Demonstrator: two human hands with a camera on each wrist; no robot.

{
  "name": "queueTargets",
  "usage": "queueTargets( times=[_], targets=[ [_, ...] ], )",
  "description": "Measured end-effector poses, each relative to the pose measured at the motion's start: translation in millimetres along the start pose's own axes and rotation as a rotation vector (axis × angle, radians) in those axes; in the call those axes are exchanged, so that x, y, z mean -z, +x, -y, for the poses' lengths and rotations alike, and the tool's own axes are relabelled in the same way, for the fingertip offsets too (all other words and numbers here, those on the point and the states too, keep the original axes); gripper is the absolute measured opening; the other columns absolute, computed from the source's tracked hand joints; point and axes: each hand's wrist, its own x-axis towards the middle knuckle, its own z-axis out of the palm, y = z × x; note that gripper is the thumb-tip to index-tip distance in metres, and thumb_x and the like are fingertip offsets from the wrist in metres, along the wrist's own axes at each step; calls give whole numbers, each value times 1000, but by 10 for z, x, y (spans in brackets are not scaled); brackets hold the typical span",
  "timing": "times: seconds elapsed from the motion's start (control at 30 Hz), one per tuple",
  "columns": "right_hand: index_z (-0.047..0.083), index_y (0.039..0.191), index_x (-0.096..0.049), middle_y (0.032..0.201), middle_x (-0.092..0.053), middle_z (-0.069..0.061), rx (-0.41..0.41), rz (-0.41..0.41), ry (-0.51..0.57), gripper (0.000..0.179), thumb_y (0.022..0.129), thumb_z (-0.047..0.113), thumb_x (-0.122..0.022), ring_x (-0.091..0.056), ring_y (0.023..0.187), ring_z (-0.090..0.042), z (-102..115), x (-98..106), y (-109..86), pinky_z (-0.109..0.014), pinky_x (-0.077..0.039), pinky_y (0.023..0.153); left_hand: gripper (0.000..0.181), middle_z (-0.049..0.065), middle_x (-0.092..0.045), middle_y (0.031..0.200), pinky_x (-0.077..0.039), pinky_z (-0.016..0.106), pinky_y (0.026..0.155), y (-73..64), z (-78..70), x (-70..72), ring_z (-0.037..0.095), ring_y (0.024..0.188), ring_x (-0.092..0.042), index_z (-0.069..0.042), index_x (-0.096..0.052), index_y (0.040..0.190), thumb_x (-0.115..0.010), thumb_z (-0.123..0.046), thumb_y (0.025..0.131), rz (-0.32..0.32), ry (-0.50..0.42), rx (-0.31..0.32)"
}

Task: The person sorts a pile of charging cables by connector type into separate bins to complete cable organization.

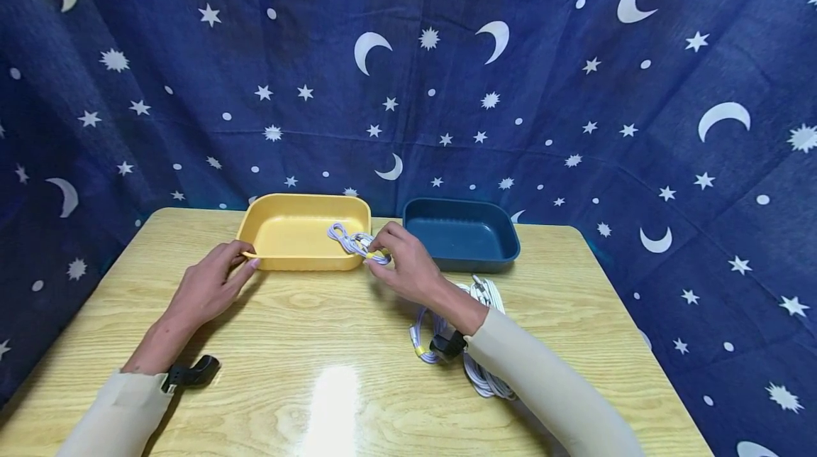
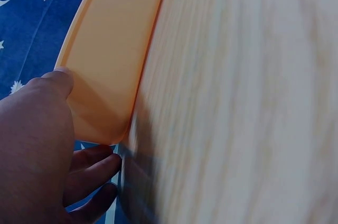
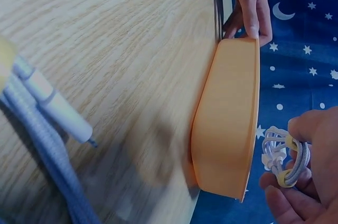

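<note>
In the head view my right hand [image 1: 403, 262] pinches a coiled lilac-and-white cable [image 1: 354, 240] over the right end of a yellow bin [image 1: 306, 263]. Yellow bands bind the coil, and white connectors show on it in the right wrist view, where the cable [image 3: 288, 158] hangs from my fingertips beside the rim. My left hand [image 1: 213, 283] grips the bin's front left corner, its thumb on the rim. From the left wrist, that thumb [image 2: 62, 80] lies on the edge of the orange-looking wall [image 2: 113, 49], with the other fingers around the bin's end.
A dark blue bin [image 1: 461, 265] stands right of the yellow one. Below it, a heap of white cables [image 1: 488, 375] and a lilac cable [image 1: 418, 336] with a yellow band lie partly under my right forearm. A star-patterned curtain [image 1: 421, 88] hangs behind the wooden table [image 1: 268, 365].
</note>
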Motion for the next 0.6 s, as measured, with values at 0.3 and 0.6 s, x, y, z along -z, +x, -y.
queueTargets(
  times=[0.3, 0.6],
  targets=[
    [9, 99, -71, 105, -64, -2, 5, -7, -47, 15, 93, 16, -83, -65, 94, -19, 0, -117, 68, -32, -55, 83, 31, 22, -65, 127, -46, 73, 95, -11, 2, -7, 44, 120, -64, -12, -61, 126, -58, -38, 110, -2, -12, -2],
    [9, 101, -72, 109, -64, -2, -3, -33, -78, 13, 94, 15, -82, -63, 94, -15, 0, -213, 146, -31, -55, 82, 31, 22, -65, 127, -46, 72, 96, -16, 12, -6, 44, 120, -64, -13, -61, 126, -58, -39, 110, -14, -15, -5]
  ],
)
